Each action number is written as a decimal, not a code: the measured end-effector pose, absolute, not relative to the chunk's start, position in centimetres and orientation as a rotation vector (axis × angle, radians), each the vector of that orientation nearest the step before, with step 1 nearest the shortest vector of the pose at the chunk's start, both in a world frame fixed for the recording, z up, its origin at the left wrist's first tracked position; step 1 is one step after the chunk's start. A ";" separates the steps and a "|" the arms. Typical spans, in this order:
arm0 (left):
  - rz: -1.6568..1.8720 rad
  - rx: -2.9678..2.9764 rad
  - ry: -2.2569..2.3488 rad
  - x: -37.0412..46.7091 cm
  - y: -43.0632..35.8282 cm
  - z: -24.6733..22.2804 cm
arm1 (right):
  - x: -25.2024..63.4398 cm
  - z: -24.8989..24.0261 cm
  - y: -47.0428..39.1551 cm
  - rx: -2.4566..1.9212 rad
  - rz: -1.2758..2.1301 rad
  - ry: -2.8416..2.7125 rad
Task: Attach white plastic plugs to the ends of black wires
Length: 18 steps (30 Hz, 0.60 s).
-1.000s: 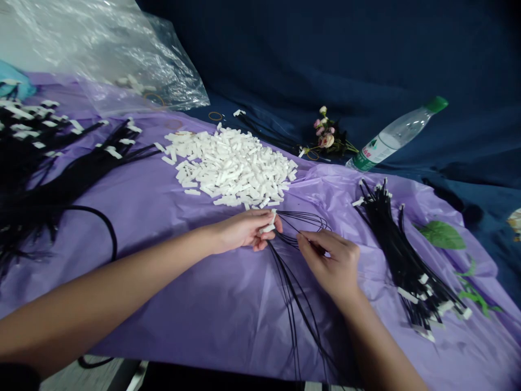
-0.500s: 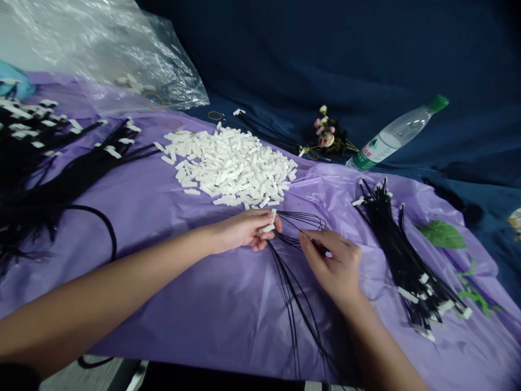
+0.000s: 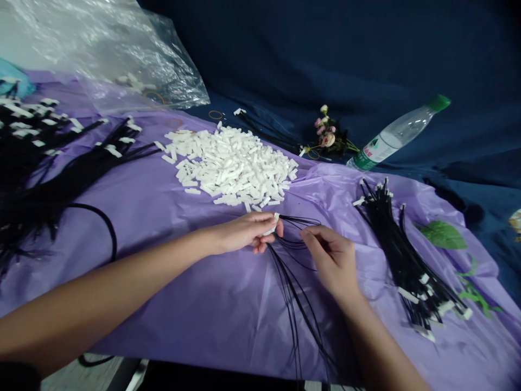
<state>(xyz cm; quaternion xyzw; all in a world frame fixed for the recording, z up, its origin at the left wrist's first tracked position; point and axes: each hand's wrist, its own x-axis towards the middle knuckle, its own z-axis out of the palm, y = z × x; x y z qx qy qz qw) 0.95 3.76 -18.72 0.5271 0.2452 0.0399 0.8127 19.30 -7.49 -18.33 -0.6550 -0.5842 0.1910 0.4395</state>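
My left hand (image 3: pixel 250 231) is closed on a white plastic connector (image 3: pixel 273 225), held between thumb and fingers above the purple sheet. Thin black wires (image 3: pixel 300 220) run from the connector toward the right, and more of them (image 3: pixel 293 288) hang down below the hand to the front edge. My right hand (image 3: pixel 332 259) is closed in a pinch at the wires, just right of the connector. Its fingertips seem to grip one black wire, though the tip is too small to see clearly. Beyond my left hand lies a pile of loose white connectors (image 3: pixel 234 165).
Bundles of black wires with white connectors lie at the left (image 3: pixel 77 174) and right (image 3: pixel 399 250) on the purple sheet (image 3: pixel 195 304). A clear plastic bag (image 3: pixel 122 54), artificial flowers (image 3: pixel 325 136) and a green-capped bottle (image 3: pixel 396 136) are at the back.
My right hand has shifted slightly left and turned a little. The wire loop between the hands has changed shape, and one wire now curves below my right fingers. The connector has tilted slightly.
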 end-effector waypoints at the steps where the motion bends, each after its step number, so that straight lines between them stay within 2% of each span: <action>1: 0.084 1.127 0.521 0.9 3.8 -18.7 | 19.3 -18.4 -7.5 -1.626 0.388 -1.500; 7: 0.052 1.163 0.494 0.9 3.7 -18.3 | 19.0 -19.1 -7.4 -1.523 -0.088 -1.736; 18: -0.008 1.234 0.467 0.9 3.7 -17.8 | 18.6 -19.1 -7.0 -1.438 -0.072 -1.786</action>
